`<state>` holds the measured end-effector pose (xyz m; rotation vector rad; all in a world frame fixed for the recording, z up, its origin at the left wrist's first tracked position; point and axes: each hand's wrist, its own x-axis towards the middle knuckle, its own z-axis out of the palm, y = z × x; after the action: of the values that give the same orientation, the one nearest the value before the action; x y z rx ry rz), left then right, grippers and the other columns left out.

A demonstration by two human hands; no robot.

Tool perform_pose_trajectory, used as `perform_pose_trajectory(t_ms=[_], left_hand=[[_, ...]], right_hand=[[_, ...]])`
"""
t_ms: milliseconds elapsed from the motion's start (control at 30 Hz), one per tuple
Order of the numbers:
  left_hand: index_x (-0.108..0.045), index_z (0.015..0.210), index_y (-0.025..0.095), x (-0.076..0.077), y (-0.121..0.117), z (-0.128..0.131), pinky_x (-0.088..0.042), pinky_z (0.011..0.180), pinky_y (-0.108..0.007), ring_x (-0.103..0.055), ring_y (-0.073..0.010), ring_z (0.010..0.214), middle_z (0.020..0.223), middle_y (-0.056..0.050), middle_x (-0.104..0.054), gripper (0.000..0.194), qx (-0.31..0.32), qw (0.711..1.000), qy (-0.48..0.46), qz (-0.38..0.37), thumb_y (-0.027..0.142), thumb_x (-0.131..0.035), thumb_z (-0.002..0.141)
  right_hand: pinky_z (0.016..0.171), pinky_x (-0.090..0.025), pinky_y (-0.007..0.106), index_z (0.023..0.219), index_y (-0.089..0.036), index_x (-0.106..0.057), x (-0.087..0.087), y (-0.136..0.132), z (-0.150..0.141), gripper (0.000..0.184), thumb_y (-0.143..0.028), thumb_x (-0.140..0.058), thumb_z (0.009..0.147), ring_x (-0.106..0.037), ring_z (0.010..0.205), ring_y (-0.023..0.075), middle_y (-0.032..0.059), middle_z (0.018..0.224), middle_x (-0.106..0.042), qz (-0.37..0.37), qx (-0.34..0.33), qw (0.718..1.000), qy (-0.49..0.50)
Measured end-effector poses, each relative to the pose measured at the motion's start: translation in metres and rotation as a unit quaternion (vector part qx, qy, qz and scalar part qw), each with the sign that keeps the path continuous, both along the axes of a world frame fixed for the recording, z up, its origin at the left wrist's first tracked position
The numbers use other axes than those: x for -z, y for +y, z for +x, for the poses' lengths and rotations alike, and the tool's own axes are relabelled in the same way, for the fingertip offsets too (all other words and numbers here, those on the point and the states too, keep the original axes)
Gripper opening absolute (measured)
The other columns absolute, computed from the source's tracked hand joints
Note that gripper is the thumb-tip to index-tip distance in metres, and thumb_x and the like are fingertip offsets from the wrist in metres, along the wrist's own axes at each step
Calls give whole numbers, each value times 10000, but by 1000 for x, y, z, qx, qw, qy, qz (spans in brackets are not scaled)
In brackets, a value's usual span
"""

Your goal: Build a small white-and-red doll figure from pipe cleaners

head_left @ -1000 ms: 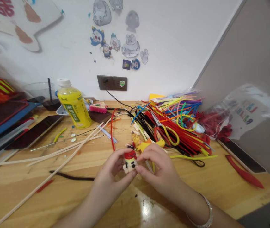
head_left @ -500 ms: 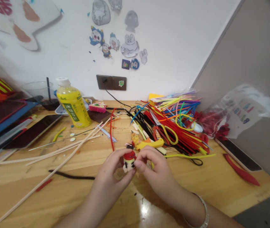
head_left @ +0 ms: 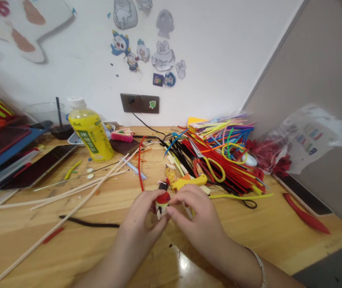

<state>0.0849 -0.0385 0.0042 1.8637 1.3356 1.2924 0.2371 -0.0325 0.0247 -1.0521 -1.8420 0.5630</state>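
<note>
A small figure with a red top, a cream body and black marks is held above the table, in front of me. My left hand is closed round its left side, fingers over the top and thumb below. On the other side, my right hand pinches at the figure's right edge with thumb and forefinger. Part of the figure is hidden by the fingers. Just beyond the hands lies a yellow glue gun, close to scissors with yellow handles.
Behind lies a heap of coloured pipe cleaners. A yellow drink bottle stands at back left, near a dark tablet. Thin wooden sticks cross the left side. At right are a phone and a red curved strip.
The figure has turned and tipped slightly between my fingers. My right thumb and forefinger have shifted a little against its side; the left hand keeps its hold.
</note>
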Motion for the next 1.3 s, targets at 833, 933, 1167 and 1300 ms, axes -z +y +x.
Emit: perform_pose_trajectory(t_ms=[833,933,1167,1300], left_hand=[[-537,1041,220,6,-1,1,-539,757,-307,-639,-179,864,983,-47,-634,331,-1,999,-29,-22,195,-631,725],[-542,1011,224,6,1,3,-542,774,-291,-649,-177,894,996,-38,-649,348,23,983,-153,-95,195,-668,687],[-572,1028,231,9,8,3,-514,812,-274,-609,-190,1011,1063,-37,-661,418,75,933,-325,-133,184,-740,648],[-594,1040,219,9,10,1,-517,789,-262,-614,-182,980,1081,-53,-652,421,107,914,-362,-148,172,-748,652]], right_hand=[[601,-411,241,740,-184,-530,-6,17,12,225,-392,-540,827,-492,607,115,-12,655,-533,-210,-19,926,314],[588,-429,236,773,-202,-483,-5,23,16,227,-409,-558,826,-497,562,104,-37,605,-532,-255,-92,876,398],[471,-326,195,761,-205,-458,-7,26,26,182,-351,-533,841,-380,468,79,-85,540,-384,-179,-54,948,258],[474,-269,200,952,-190,-537,-12,22,29,151,-272,-555,826,-365,490,86,-85,549,-385,-159,-82,984,5]])
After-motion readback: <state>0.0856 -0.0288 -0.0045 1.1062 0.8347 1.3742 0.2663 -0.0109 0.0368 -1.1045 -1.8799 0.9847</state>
